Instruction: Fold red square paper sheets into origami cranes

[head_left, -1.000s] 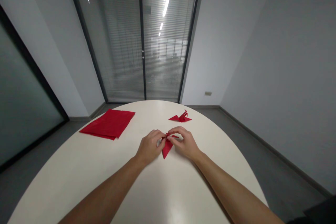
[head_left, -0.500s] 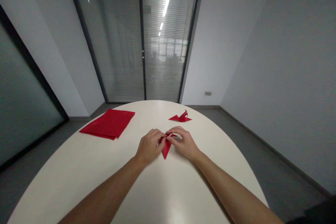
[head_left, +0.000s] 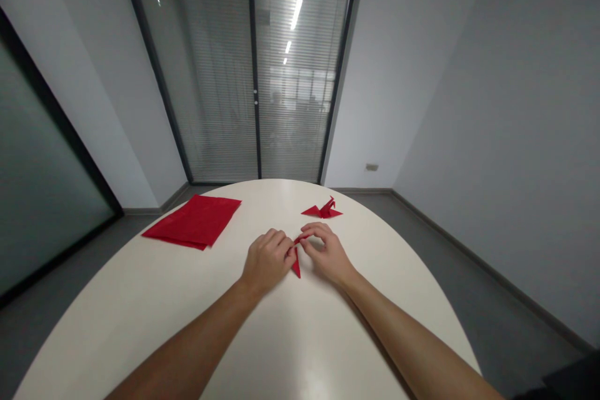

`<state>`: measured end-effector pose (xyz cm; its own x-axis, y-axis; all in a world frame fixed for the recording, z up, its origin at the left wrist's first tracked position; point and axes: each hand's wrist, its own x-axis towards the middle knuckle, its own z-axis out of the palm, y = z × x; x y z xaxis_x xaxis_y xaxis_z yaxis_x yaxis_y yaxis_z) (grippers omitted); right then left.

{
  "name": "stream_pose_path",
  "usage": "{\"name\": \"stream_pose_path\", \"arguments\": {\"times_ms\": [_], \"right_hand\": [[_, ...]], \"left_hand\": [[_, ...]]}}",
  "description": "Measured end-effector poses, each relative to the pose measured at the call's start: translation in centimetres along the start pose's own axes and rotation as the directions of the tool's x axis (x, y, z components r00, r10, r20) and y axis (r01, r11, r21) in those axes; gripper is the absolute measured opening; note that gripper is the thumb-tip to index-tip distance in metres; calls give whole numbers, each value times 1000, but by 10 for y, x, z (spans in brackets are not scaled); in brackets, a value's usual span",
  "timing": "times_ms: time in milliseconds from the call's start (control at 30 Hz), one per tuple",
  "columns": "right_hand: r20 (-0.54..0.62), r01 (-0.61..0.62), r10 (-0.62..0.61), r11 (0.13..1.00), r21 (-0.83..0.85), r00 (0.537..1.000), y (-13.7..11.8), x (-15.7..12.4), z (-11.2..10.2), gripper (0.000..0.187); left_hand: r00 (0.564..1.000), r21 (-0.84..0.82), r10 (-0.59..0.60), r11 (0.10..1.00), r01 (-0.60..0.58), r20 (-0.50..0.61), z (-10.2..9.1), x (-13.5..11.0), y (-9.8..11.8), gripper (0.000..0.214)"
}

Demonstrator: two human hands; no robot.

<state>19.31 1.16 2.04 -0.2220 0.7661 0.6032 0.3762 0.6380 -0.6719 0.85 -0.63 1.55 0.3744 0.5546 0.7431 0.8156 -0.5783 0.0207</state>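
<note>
Between my hands is a small folded red paper point(head_left: 296, 267), with one pointed flap hanging toward me. My left hand point(head_left: 269, 260) is closed on its left side, fingers bent over and hiding much of it. On the other side, my right hand point(head_left: 327, 253) pinches a narrow upper part of the paper between thumb and fingertips. Just beyond my right hand stands a finished red paper crane point(head_left: 323, 209), its wings spread. The exact folds under my fingers are hidden.
A stack of red paper sheets point(head_left: 194, 220) lies at the far left of the round white table point(head_left: 248, 350). Glass panels with blinds point(head_left: 220, 106) stand behind the table, and a grey wall point(head_left: 515, 137) is on the right.
My left fingers have closed further over the folded paper, covering more of it. Its lower point has swung slightly right and looks narrower. The crane and the sheets have not moved.
</note>
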Motion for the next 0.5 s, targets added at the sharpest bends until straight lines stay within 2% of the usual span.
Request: {"name": "stream_pose_path", "arguments": {"times_ms": [300,500], "right_hand": [[-23,-134,133,990,-32,991,8,-1,6,6],[-38,-302,300,942,-143,953,6,-2,6,10]], "left_hand": [[999,80,15,997,-18,40,0,2,-3,10],[996,105,49,993,-57,74,0,2,-3,9]]}}
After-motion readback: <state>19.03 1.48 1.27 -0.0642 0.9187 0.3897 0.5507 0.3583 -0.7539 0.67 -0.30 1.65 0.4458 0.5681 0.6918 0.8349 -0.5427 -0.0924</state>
